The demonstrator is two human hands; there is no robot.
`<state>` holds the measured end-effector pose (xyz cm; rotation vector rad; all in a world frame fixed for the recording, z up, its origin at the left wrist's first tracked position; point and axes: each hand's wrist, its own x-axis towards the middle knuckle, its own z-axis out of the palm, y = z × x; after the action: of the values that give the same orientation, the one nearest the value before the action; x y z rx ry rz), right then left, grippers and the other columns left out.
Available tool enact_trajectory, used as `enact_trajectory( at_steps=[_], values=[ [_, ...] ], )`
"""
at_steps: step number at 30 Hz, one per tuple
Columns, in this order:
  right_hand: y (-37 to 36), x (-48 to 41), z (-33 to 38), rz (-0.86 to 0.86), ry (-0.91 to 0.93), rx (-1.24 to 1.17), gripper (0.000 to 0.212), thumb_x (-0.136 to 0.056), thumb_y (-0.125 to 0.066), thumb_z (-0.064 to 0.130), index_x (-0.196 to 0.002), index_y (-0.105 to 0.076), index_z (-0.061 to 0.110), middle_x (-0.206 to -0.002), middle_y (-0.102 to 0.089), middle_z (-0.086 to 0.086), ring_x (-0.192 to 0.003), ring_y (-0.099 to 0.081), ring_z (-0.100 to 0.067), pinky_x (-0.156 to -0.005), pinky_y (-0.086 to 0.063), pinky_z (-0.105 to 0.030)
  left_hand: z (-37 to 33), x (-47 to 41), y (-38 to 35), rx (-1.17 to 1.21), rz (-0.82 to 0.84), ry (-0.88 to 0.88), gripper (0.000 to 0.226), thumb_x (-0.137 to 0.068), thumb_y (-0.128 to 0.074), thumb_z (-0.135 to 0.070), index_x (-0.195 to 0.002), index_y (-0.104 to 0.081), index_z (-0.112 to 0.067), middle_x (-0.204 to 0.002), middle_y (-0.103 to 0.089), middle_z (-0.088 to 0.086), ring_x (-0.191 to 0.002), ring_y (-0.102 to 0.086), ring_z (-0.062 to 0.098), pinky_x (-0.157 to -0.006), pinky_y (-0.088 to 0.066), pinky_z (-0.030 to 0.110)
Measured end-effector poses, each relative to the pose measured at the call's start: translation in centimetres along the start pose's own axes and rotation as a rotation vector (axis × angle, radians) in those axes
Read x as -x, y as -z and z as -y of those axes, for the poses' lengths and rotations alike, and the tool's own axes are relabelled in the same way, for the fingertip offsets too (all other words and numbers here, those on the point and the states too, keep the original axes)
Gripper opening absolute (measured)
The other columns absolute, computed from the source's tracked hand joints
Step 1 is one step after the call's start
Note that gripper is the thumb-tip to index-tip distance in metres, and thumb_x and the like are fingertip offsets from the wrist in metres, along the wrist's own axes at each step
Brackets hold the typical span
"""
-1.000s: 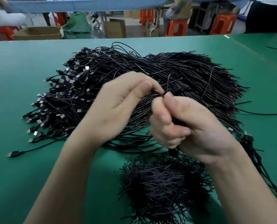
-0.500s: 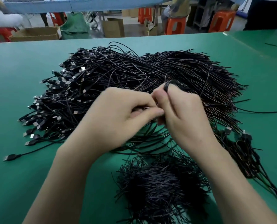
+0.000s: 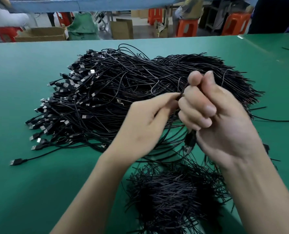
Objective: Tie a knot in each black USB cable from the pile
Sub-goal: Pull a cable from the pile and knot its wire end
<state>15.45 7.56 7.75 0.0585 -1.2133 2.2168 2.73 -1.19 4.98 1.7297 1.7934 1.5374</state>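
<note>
A broad green-covered table filled most of the view. On its middle lay the large pile of thin black USB cables, with metal-tipped plugs fanned toward its left side and the plain cord ends trailing off to the right. Nearer the person, a smaller dark heap of short, thin black strands sat on the table just in front of the pile, partly hidden by the right forearm. Both hands were raised over the near edge of the pile, close together. The right hand faced palm-up toward the camera with its fingers curled into a fist. Its grip was clamped round 1 black USB cable, whose plug hung out below the fist. The left hand had its thumb and fingertips pressed together on the thin cord of that same cable, right beside the right hand's knuckles, so that grip was closed on it too. Beyond the table's far edge stood a flat brown cardboard box and orange plastic stools. 1 loose black cable plug lay apart at the pile's near-left corner.
</note>
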Motion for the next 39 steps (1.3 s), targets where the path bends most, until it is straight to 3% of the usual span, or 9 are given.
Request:
enact_trajectory(
  at_steps=[2,6,10,17,23,27,32,35,39],
  values=[
    [0.0,0.0,0.1,-0.075,0.045,0.065,0.04,-0.108,-0.035,0.028,-0.099,-0.07,0.012,-0.063,-0.063,0.004,-0.052,-0.058,-0.008,-0.054,-0.05,-0.02,-0.4,0.2,-1.0,0.015,0.068,0.049,0.045,-0.104,-0.049,-0.007,-0.093,-0.07,-0.045,-0.075,-0.066,-0.015,-0.066,-0.056,0.008,-0.068,-0.051,0.025],
    [0.1,0.2,0.1,-0.182,0.171,0.474,0.038,-0.112,-0.032,0.022,-0.108,-0.065,0.003,-0.091,-0.077,-0.013,-0.084,-0.076,-0.027,-0.076,-0.059,-0.03,-0.7,0.1,-0.9,-0.119,0.151,0.118,0.046,-0.101,-0.049,-0.02,-0.059,-0.044,-0.04,-0.057,-0.046,-0.014,-0.053,-0.038,0.007,-0.056,-0.031,0.024],
    [0.0,0.1,-0.3,-0.241,0.288,0.672,0.036,-0.112,-0.032,0.019,-0.109,-0.063,0.001,-0.096,-0.078,-0.011,-0.092,-0.077,-0.024,-0.077,-0.06,-0.031,-1.2,0.1,0.0,-0.23,0.178,0.084,0.036,-0.103,-0.045,-0.029,-0.068,-0.039,-0.031,-0.061,-0.048,-0.006,-0.058,-0.04,0.015,-0.059,-0.038,0.039],
    [0.7,0.3,-0.8,-0.338,0.367,0.982,0.029,-0.111,-0.038,0.018,-0.108,-0.066,0.008,-0.094,-0.077,0.0,-0.093,-0.075,-0.011,-0.081,-0.059,-0.026,-2.2,-0.1,0.8,-0.274,0.29,0.094,0.034,-0.108,-0.049,-0.025,-0.078,-0.056,-0.013,-0.061,-0.049,-0.002,-0.058,-0.044,0.018,-0.061,-0.042,0.043],
    [1.3,0.1,-1.5,-0.175,0.125,1.553,0.031,-0.106,-0.041,0.036,-0.093,-0.067,0.024,-0.068,-0.065,0.009,-0.066,-0.062,-0.014,-0.07,-0.05,-0.043,-2.4,0.0,4.1,-0.468,0.22,0.121,0.031,-0.093,-0.061,-0.062,-0.087,-0.077,-0.036,-0.072,-0.071,-0.012,-0.067,-0.064,0.008,-0.066,-0.05,0.037],
    [1.0,0.5,-1.7,-0.012,-0.098,1.28,0.045,-0.108,-0.036,0.044,-0.074,-0.063,0.03,-0.058,-0.048,0.011,-0.055,-0.042,-0.006,-0.059,-0.036,-0.026,-2.2,0.2,6.0,-0.368,0.093,0.085,0.024,-0.079,-0.074,-0.062,-0.075,-0.079,-0.039,-0.07,-0.073,-0.011,-0.068,-0.066,0.016,-0.064,-0.05,0.042],
    [1.0,0.7,-1.0,0.23,-0.338,0.816,0.042,-0.104,-0.037,0.037,-0.087,-0.068,0.015,-0.066,-0.043,0.011,-0.061,-0.038,-0.004,-0.061,-0.035,-0.014,-1.9,0.1,6.9,-0.153,-0.047,0.141,0.029,-0.061,-0.093,-0.054,-0.069,-0.077,-0.031,-0.064,-0.071,0.0,-0.055,-0.06,0.02,-0.053,-0.045,0.027],
    [0.8,0.7,-0.8,0.28,-0.351,0.677,0.033,-0.105,-0.039,0.027,-0.09,-0.065,0.013,-0.066,-0.042,0.011,-0.063,-0.039,-0.005,-0.062,-0.039,-0.013,-1.5,-0.2,6.3,0.032,-0.132,0.19,0.029,-0.058,-0.09,-0.046,-0.069,-0.075,-0.025,-0.061,-0.071,-0.004,-0.054,-0.059,0.004,-0.054,-0.047,0.016],
    [0.9,0.5,-1.3,0.223,-0.269,0.616,0.032,-0.107,-0.037,0.022,-0.089,-0.062,0.012,-0.062,-0.038,0.009,-0.059,-0.033,-0.01,-0.056,-0.036,-0.017,-0.6,-0.6,4.5,0.371,-0.147,0.29,0.03,-0.069,-0.082,-0.03,-0.095,-0.074,-0.02,-0.079,-0.075,-0.003,-0.072,-0.069,0.006,-0.071,-0.06,0.021]
  ],
)
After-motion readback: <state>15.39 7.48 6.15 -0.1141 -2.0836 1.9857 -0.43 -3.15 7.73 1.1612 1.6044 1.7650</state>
